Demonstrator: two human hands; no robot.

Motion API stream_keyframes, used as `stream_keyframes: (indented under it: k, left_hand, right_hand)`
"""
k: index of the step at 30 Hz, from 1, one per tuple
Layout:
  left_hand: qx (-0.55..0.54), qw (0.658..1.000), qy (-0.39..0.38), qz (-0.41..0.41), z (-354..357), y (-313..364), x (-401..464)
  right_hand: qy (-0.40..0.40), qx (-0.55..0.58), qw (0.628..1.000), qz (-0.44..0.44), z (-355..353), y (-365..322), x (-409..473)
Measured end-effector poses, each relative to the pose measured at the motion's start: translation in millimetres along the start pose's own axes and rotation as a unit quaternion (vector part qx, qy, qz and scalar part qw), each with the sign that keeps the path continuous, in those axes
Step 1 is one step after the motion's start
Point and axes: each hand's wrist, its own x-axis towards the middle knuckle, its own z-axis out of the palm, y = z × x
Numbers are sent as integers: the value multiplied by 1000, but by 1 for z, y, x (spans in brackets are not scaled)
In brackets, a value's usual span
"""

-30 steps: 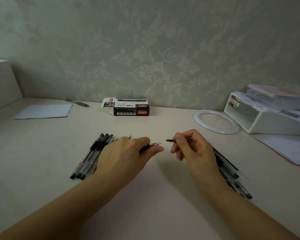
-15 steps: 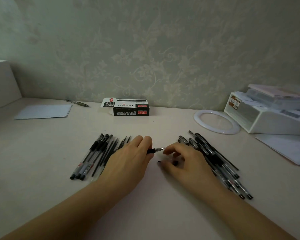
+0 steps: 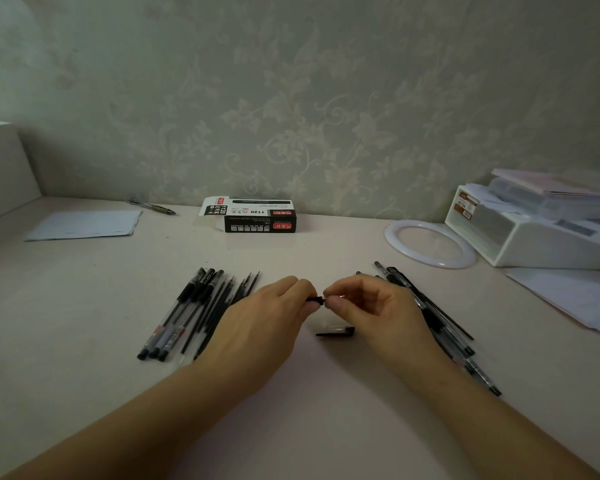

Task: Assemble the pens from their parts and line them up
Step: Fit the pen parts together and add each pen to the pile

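— On the pale tabletop (image 3: 84, 306), what lies where?
— Assembled black pens (image 3: 184, 317) left, loose parts (image 3: 440, 323) right, black cap (image 3: 336, 331) between.
— Grips?
— Left hand (image 3: 267, 323) and right hand (image 3: 374, 306) both pinch one short black pen piece (image 3: 315, 299).

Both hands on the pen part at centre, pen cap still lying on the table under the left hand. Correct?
Not quite. The head view shows the pen cap lying on the table under the right hand, not the left hand. Both hands do pinch the pen part at centre.
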Motion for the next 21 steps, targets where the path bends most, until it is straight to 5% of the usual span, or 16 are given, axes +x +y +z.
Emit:
stream_keyframes:
  k: [21]
  left_hand:
    - [-4,1000,6,4,1,0,-2]
  right_hand:
    - [8,2,999,32,-1,-1,0]
